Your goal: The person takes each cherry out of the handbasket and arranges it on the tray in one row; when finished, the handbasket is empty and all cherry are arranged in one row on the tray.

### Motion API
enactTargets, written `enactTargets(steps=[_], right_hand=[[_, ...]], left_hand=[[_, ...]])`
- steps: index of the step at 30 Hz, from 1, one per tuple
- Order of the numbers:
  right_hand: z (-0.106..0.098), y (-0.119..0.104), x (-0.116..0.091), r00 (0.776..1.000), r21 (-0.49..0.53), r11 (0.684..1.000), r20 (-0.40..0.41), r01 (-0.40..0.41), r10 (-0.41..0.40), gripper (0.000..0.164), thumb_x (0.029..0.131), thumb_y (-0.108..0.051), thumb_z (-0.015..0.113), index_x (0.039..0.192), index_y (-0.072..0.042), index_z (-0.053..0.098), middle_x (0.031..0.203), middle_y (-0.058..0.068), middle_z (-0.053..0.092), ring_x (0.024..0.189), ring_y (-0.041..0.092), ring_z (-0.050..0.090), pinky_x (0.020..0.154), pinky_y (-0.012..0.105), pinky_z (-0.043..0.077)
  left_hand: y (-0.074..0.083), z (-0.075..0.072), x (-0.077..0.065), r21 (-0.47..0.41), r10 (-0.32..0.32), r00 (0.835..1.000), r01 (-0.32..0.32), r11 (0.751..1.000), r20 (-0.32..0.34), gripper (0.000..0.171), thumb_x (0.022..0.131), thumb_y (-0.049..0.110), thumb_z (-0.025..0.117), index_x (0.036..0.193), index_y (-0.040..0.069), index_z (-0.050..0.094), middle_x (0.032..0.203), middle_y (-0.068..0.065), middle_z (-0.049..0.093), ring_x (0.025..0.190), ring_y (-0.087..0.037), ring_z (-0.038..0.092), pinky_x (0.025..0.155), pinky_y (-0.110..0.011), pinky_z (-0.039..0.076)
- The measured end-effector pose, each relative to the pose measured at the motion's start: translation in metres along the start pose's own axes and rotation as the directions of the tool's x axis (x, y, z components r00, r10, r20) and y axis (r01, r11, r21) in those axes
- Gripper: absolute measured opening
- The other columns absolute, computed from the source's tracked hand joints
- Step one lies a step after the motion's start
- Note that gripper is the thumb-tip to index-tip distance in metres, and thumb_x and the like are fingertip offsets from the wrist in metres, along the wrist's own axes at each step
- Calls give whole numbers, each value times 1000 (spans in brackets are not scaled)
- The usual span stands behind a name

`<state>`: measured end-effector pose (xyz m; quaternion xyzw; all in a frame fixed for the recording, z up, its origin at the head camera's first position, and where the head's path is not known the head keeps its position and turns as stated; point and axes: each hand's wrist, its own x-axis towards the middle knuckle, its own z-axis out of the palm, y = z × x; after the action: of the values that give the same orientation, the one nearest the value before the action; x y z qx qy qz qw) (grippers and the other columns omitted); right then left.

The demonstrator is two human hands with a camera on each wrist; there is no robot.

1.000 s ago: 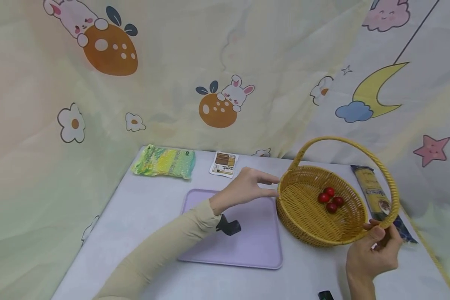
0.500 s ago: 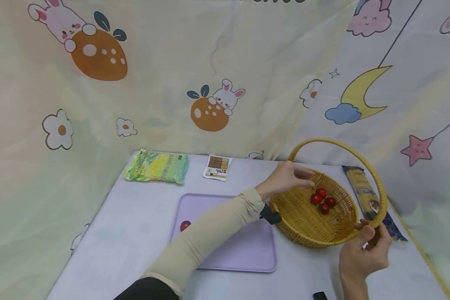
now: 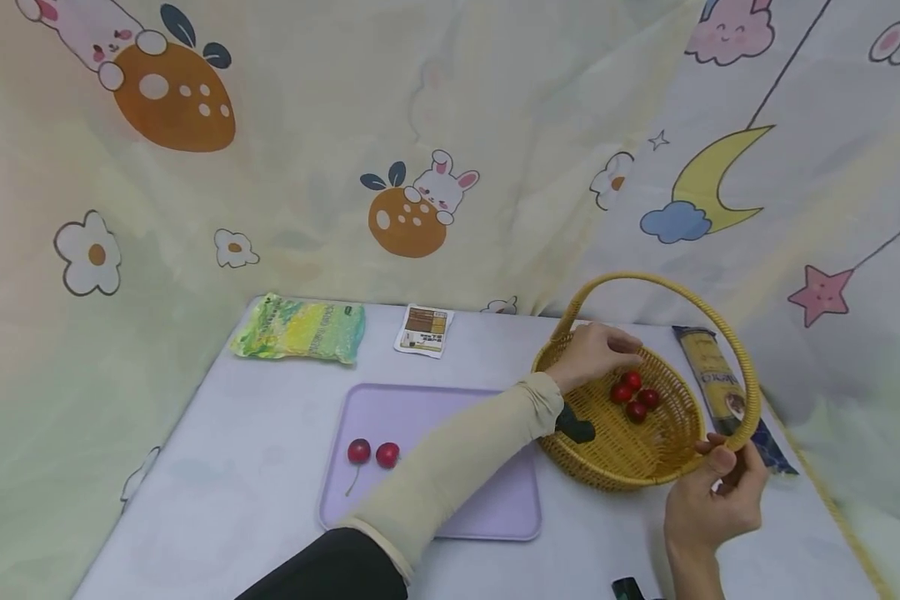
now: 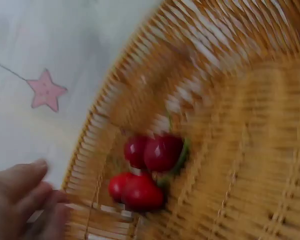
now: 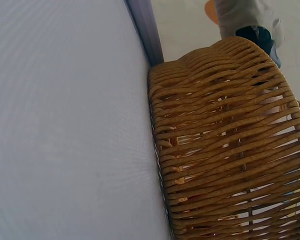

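My left hand [image 3: 598,354] reaches over the far rim of the yellow wicker basket [image 3: 600,433], holding nothing, its fingers above the cherries. In the left wrist view its fingers [image 4: 25,197] look relaxed beside the red cherries [image 4: 142,194] and the darker cherries [image 4: 162,152]. Several cherries [image 3: 636,397] lie in a cluster inside the basket, some with green stems. My right hand [image 3: 716,504] pinches the basket where the handle [image 3: 750,392] meets the near right rim. The basket's woven side [image 5: 230,145] fills much of the right wrist view.
Left of the basket lies a lilac tray [image 3: 397,404] with two cherries [image 3: 358,452] showing; my sleeve covers part of it. Behind are a green-yellow packet [image 3: 300,329] and a small white sachet [image 3: 423,331]. A pasta-like bag [image 3: 712,375] lies right of the basket.
My left hand has moved right from the basket's left rim to over the cherries inside. The tray cherries have come into view from behind the arm. The right hand keeps its hold.
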<state>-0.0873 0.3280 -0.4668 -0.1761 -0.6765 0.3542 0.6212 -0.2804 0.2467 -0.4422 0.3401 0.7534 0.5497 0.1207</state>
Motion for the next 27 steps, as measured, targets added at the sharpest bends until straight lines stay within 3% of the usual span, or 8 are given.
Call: enactTargets(steps=[4,7,10,15,18,22,27], right_hand=[[2,-4,0,1000,20,1000,-1,8,-8,33,110,-26,54,125,-1,69,100,-9,69,86,-6,62,77,6,45],[2,-7,0,1000,34,999,-7,10,-9,34,110,-26,54,124,0,69,99,-13,67,86,-5,63,77,6,45],[1,-7,0,1000,22,1000,-4,8,-7,34,110,-27,53,125,-1,69,101,-19,64,86,-6,62,77,6,44],[1,-1,1,1000,-7,1000,14,1,-1,33,110,-26,52,128,-3,68,101,-6,69,88,-5,62,79,6,46],[0,3,0,1000,-25,1000,20,-6,6,33,110,-27,52,129,-5,68,103,-1,70,90,-5,62,81,6,47],[2,0,0,1000,-9,1000,11,-11,11,34,110,-29,52,128,-4,68,103,-13,67,89,-5,62,80,7,46],[2,-4,-1,1000,16,1000,-7,-11,11,35,109,-27,53,125,-1,69,101,-20,64,87,-4,62,78,8,45]], left_hand=[[-9,4,1,38,-54,999,53,998,6,30,95,23,79,124,14,78,116,5,78,100,2,70,83,-12,53],[-14,8,2,136,-78,996,72,988,39,29,94,25,80,122,17,79,116,8,78,101,1,69,82,-12,53],[-17,13,3,270,-93,991,64,961,93,30,93,28,82,122,21,79,115,12,78,102,3,69,82,-10,50],[-17,17,5,420,-80,988,19,907,129,30,92,30,83,121,24,80,114,13,78,101,2,68,80,-8,48],[-17,18,4,442,-73,984,-5,897,161,31,91,30,84,121,22,80,115,12,78,100,2,67,81,-8,47],[-18,15,3,466,-79,974,-30,884,213,35,90,31,84,123,20,79,115,12,78,102,2,67,89,-9,45],[-17,18,3,494,-95,963,-44,868,253,33,91,28,84,123,19,79,117,10,77,103,0,68,83,-8,48]])
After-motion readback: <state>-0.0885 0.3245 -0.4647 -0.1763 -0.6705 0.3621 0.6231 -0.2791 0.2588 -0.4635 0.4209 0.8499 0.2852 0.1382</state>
